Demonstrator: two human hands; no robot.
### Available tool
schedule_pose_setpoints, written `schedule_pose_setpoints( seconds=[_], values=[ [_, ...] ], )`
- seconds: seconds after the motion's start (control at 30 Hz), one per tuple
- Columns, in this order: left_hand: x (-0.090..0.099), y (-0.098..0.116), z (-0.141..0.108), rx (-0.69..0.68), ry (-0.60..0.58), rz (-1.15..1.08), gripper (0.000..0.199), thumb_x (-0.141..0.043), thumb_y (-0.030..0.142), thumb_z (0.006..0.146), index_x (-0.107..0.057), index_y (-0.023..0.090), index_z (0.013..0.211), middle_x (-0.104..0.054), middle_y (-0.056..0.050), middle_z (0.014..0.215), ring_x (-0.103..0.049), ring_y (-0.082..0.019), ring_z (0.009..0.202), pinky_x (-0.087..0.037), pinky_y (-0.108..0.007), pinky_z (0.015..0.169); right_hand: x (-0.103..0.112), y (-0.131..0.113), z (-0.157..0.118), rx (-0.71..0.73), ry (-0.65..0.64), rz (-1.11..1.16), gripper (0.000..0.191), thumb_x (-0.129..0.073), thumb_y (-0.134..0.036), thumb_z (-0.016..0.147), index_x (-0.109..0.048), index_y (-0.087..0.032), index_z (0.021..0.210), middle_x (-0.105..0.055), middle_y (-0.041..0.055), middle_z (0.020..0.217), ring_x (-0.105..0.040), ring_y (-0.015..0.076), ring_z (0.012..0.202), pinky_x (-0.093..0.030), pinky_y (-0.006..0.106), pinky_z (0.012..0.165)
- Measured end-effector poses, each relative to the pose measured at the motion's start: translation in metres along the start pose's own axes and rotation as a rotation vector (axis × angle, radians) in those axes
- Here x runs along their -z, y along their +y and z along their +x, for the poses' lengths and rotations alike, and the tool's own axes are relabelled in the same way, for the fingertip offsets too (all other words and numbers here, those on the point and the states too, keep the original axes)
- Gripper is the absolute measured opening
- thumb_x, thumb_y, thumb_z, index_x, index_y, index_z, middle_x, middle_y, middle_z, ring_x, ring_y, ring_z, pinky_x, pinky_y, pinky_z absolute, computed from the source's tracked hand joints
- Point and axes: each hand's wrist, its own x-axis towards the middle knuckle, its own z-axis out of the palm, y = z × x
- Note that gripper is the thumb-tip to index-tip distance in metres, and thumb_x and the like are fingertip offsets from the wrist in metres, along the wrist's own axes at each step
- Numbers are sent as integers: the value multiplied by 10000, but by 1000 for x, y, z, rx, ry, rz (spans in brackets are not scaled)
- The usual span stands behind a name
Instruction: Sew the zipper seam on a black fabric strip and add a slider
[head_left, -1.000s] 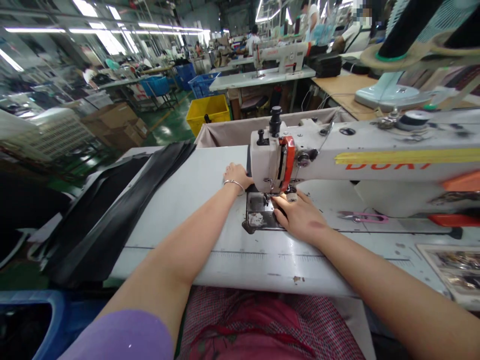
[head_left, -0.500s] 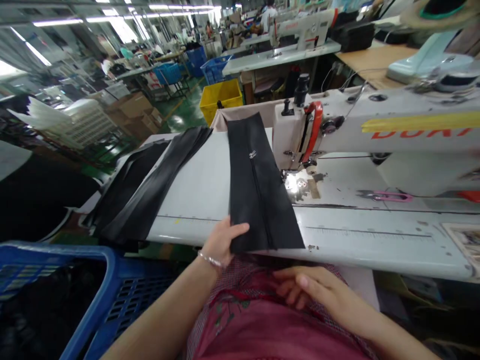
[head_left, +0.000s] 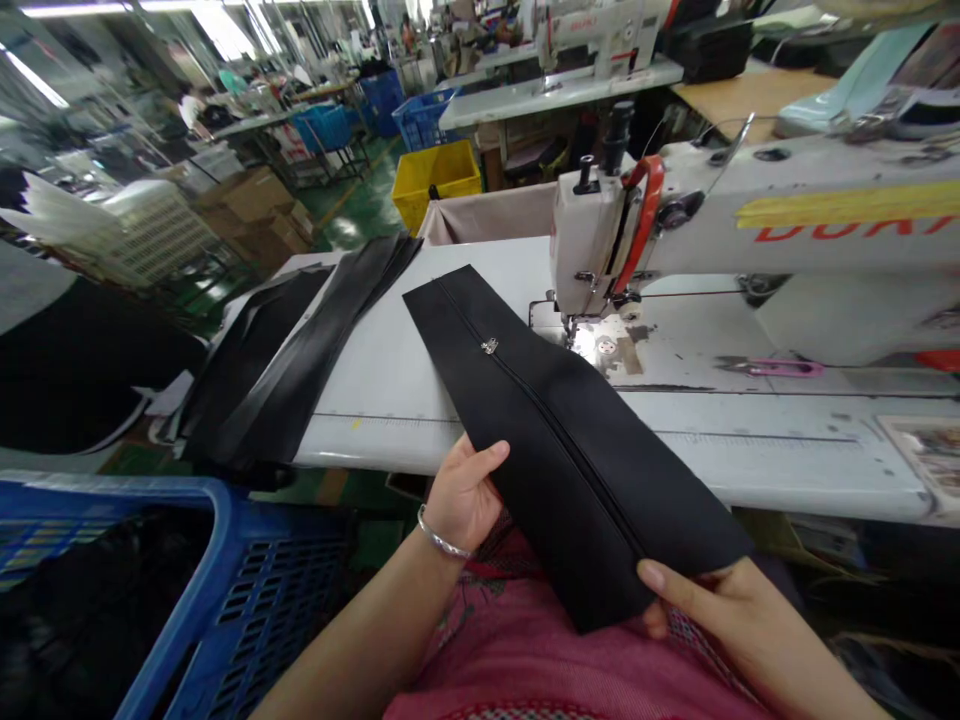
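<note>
A long black fabric panel (head_left: 517, 440) with a zipper down its length lies slantwise over the table's front edge. Its metal zipper pull (head_left: 490, 346) sits near the far end. My left hand (head_left: 469, 490) grips the panel's left edge, thumb on top and fingers beneath. At the near end, my right hand (head_left: 712, 600) pinches the panel close to the zipper, its other fingers partly hidden below. Just right of the panel's far half is the sewing machine (head_left: 600, 240), its needle area apart from my hands.
Stacked black panels (head_left: 322, 350) lie on the left of the sewing table (head_left: 382, 375). Pink-handled thread snips (head_left: 780, 368) rest under the machine arm. A blue basket (head_left: 225, 510) with dark material stands at lower left, and a yellow bin (head_left: 435, 178) is behind the table.
The panel has turned, its near end swinging right and towards me over the table edge. My right hand, free before, has taken hold of that end; my left keeps its grip.
</note>
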Motion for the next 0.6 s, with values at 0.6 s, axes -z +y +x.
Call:
schedule_pose_setpoints(
  seconds=[0.6],
  values=[
    [-17,-5,-9,-46,39,-131,553,-611,50,778,-533,223,1297,-657,-72,1185,-613,-236,1117,-491,-394,996,11,7,-6,34,39,-51,456,-637,-605,767,-661,-196,567,-627,53,561,-586,182,565,-473,281,598]
  ],
)
